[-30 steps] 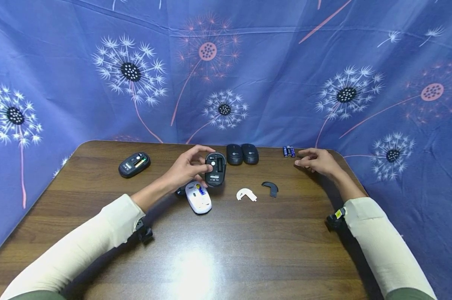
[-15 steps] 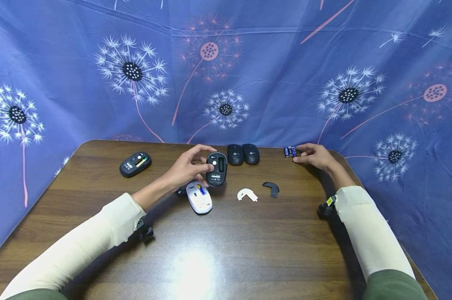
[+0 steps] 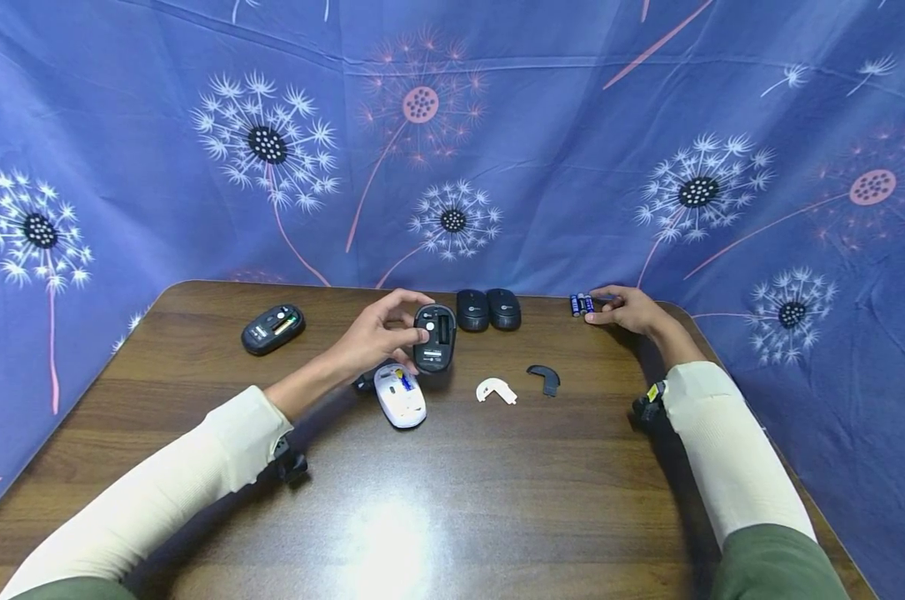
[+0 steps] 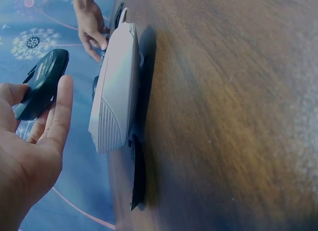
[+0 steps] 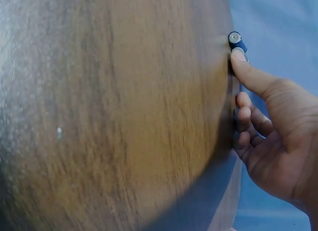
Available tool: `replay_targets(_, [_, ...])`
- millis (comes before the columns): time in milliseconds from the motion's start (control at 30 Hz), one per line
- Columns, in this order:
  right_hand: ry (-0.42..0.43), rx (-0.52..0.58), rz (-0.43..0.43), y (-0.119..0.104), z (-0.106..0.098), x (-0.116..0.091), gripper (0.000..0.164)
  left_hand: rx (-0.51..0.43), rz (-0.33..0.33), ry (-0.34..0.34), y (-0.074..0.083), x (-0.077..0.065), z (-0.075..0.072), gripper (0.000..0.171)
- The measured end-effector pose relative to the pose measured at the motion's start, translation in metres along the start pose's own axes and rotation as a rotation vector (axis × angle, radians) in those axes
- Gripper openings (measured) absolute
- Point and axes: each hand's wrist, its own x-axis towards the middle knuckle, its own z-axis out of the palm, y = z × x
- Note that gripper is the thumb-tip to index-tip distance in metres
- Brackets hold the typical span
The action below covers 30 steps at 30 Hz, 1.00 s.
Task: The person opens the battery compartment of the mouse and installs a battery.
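My left hand (image 3: 377, 333) holds a black computer mouse (image 3: 433, 337) off the table, its underside with the open battery slot facing me. In the left wrist view, the thumb and fingers grip this black mouse (image 4: 43, 84) by its edges. Below it a white mouse (image 3: 401, 397) lies underside up, with a blue battery in its slot. At the far right, my right hand (image 3: 632, 312) pinches the rightmost of three small blue batteries (image 3: 582, 305) between thumb and forefinger. The right wrist view shows the thumb over one battery end, beside another battery (image 5: 235, 39).
A black mouse (image 3: 272, 329) lies underside up at the far left, a battery in it. Two black mice (image 3: 488, 309) stand together at the back. A white curved cover (image 3: 495, 389) and a black curved cover (image 3: 546, 379) lie mid-table. A patterned blue cloth (image 3: 452, 125) hangs behind.
My right hand has moved slightly left to the batteries and its thumb and forefinger have closed on the rightmost one. The left hand keeps holding the black mouse in place.
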Motion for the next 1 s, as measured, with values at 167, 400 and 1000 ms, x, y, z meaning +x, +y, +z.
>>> replay_targets(167, [0.012, -0.002, -0.009, 0.001, 0.001, 0.000, 0.067, -0.010, 0.002, -0.001, 0.000, 0.000, 0.001, 0.061])
replay_targets(400, [0.045, 0.059, -0.023, 0.003, -0.002, -0.004, 0.065, -0.011, -0.005, 0.005, -0.001, 0.000, 0.001, 0.061])
replay_targets(1000, [-0.040, 0.399, 0.019, 0.009, -0.009, -0.025, 0.072, -0.018, -0.010, 0.017, -0.001, -0.002, 0.000, 0.059])
